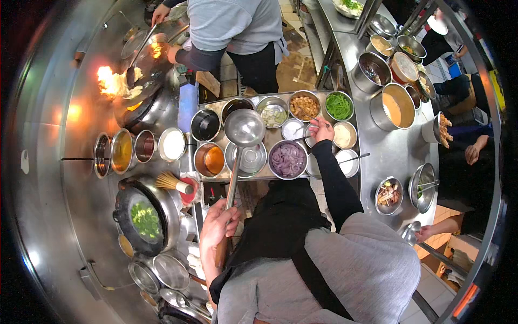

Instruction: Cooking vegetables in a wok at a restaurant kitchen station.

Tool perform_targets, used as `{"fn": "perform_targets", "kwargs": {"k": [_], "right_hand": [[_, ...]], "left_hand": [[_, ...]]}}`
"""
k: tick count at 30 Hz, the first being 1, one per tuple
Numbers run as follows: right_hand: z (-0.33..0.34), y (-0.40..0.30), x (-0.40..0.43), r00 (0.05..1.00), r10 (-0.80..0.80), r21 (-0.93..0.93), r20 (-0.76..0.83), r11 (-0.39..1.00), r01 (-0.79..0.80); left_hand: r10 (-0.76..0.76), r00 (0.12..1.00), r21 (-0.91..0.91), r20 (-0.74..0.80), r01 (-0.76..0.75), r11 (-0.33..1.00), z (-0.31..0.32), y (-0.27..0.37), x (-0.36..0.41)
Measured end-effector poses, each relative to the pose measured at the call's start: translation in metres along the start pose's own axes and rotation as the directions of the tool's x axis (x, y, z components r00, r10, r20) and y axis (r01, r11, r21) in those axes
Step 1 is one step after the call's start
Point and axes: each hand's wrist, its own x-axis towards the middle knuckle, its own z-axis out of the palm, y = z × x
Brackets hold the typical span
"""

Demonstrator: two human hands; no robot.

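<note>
My left hand (220, 220) grips the handle of a large metal ladle (244, 128), whose bowl hangs over the row of seasoning containers. My right hand (322, 129) reaches to the far side of that row and holds a thin metal utensil handle, with its end near the bowl of browned diced food (304, 106). Chopped green vegetable (339, 106) fills a container just beyond this hand. Sliced purple onion (288, 159) lies in a bowl nearer to me. A wok with green vegetables (145, 220) sits on the range at the left.
A co-worker (230, 32) stands at the far wok (139, 99), where flames (107, 83) rise. A bamboo brush (174, 182) lies by the near wok. Sauce pots (121, 151) line the range. The steel counter (376, 150) at the right holds pots and bowls; people stand beyond it.
</note>
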Motion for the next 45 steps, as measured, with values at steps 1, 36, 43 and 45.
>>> {"fn": "perform_targets", "kwargs": {"k": [1, 36, 43, 45], "right_hand": [[-0.001, 0.002, 0.001, 1.0, -0.001, 0.001, 0.002, 1.0, 0.001], [0.057, -0.061, -0.082, 0.882, -0.009, -0.512, 0.47, 0.811, 0.281], [0.134, 0.008, -0.223, 0.265, 0.525, -0.575, 0.809, 0.609, 0.546], [0.155, 0.015, -0.291, 0.017, 0.7, -0.595, 0.714, 0.593, 0.543]], "left_hand": [[0.002, 1.0, 0.0, 0.0, -0.002, 1.0, 0.001, 0.001, 0.002], [0.199, 0.979, -0.445, 0.047, -0.158, 0.881, -0.055, -0.041, 0.006], [0.431, 0.815, -0.635, -0.388, -0.575, 0.515, -0.088, -0.121, -0.056], [0.48, 0.737, -0.62, -0.475, -0.668, 0.412, -0.098, -0.142, -0.067]]}}
